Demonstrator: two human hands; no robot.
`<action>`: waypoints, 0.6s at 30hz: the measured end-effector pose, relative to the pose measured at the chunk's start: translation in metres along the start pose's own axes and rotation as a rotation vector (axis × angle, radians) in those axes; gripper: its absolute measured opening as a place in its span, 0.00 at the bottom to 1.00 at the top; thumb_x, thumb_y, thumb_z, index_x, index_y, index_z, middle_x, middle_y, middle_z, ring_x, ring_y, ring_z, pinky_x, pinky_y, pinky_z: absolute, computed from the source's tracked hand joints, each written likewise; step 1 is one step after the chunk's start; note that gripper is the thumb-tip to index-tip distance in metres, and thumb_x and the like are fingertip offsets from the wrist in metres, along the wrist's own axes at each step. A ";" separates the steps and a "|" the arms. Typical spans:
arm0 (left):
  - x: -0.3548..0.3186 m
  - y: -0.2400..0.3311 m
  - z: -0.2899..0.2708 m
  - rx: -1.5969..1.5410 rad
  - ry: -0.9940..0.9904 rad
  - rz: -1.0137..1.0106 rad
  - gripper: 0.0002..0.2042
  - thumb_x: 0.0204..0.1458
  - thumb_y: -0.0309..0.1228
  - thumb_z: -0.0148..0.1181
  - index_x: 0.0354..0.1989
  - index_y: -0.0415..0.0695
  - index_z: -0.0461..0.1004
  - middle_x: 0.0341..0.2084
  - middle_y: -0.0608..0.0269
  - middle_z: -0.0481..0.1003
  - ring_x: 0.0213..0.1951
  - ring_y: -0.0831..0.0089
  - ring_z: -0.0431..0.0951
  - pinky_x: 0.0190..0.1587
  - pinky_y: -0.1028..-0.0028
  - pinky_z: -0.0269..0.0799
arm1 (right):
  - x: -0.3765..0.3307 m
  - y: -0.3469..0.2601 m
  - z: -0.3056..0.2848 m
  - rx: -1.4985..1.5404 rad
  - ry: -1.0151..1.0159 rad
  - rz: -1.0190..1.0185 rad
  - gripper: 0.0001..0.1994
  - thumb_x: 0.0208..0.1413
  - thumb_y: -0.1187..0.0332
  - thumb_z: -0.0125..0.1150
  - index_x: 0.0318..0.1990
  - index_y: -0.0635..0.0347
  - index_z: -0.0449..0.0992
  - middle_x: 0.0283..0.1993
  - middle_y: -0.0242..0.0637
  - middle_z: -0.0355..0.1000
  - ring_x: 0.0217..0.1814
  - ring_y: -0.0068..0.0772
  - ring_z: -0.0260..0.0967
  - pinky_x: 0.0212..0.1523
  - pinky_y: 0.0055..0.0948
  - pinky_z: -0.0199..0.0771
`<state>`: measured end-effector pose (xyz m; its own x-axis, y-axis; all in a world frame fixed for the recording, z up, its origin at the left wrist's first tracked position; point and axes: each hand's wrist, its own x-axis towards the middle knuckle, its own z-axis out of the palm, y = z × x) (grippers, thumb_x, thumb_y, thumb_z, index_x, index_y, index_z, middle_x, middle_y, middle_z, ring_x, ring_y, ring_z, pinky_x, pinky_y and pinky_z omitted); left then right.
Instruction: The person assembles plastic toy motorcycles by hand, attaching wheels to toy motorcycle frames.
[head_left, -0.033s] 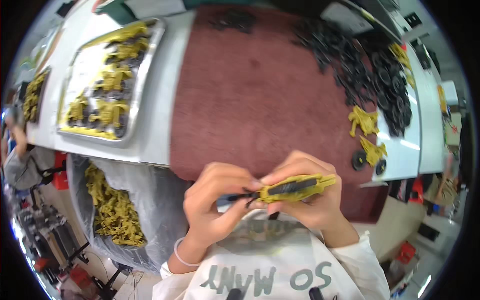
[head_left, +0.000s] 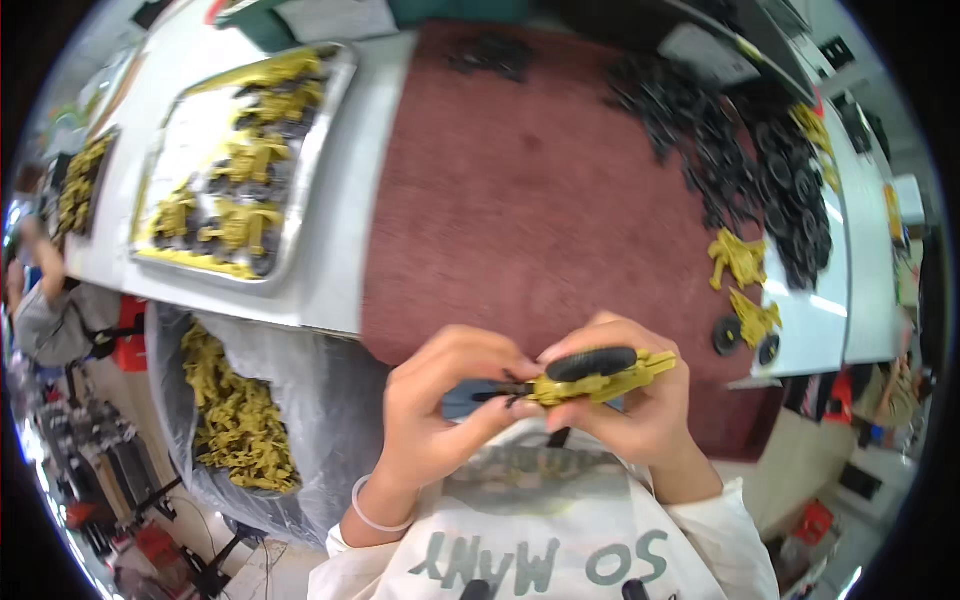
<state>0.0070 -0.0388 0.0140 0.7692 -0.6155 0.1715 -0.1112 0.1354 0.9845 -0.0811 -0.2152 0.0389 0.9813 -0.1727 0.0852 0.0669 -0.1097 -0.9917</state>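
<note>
Close to my chest, both hands hold a yellow plastic toy vehicle body (head_left: 612,379). A black wheel (head_left: 590,362) lies along its top. My right hand (head_left: 640,420) cups the body from below and behind. My left hand (head_left: 435,405) pinches its left end, where a thin black pin (head_left: 492,394) sticks out between the fingertips. A pale band circles my left wrist.
A dark red mat (head_left: 540,200) covers the table ahead. A heap of black wheels (head_left: 760,160) lies at the right, with two yellow toy bodies (head_left: 742,262) near it. A metal tray (head_left: 330,170) of yellow toys sits on the left. A grey bag of yellow parts (head_left: 235,410) hangs below. Another person (head_left: 40,300) is at far left.
</note>
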 end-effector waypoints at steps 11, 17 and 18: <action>0.032 0.027 -0.062 -0.129 -0.049 -0.210 0.19 0.43 0.23 0.72 0.44 0.34 0.74 0.36 0.61 0.78 0.41 0.75 0.78 0.43 0.74 0.76 | 0.000 0.009 0.010 0.063 0.009 -0.123 0.49 0.42 0.56 0.77 0.69 0.63 0.52 0.46 0.41 0.65 0.39 0.25 0.71 0.42 0.23 0.72; 0.112 0.030 -0.224 0.273 0.809 0.202 0.18 0.55 0.26 0.64 0.51 0.35 0.68 0.41 0.59 0.75 0.40 0.71 0.79 0.42 0.74 0.76 | -0.001 0.002 -0.004 -0.346 0.119 -0.240 0.19 0.50 0.71 0.71 0.50 0.62 0.77 0.42 0.42 0.71 0.33 0.28 0.73 0.36 0.24 0.74; 0.122 0.025 -0.242 0.293 0.807 0.213 0.24 0.52 0.28 0.67 0.53 0.34 0.63 0.40 0.55 0.75 0.35 0.71 0.79 0.41 0.74 0.79 | -0.003 -0.003 -0.001 -0.339 0.156 -0.255 0.15 0.49 0.75 0.69 0.46 0.62 0.78 0.40 0.41 0.72 0.32 0.28 0.74 0.33 0.24 0.74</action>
<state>0.2509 0.0774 0.0510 0.9111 0.1505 0.3837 -0.3742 -0.0882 0.9232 -0.0846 -0.2156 0.0415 0.9006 -0.2411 0.3617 0.2144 -0.4774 -0.8521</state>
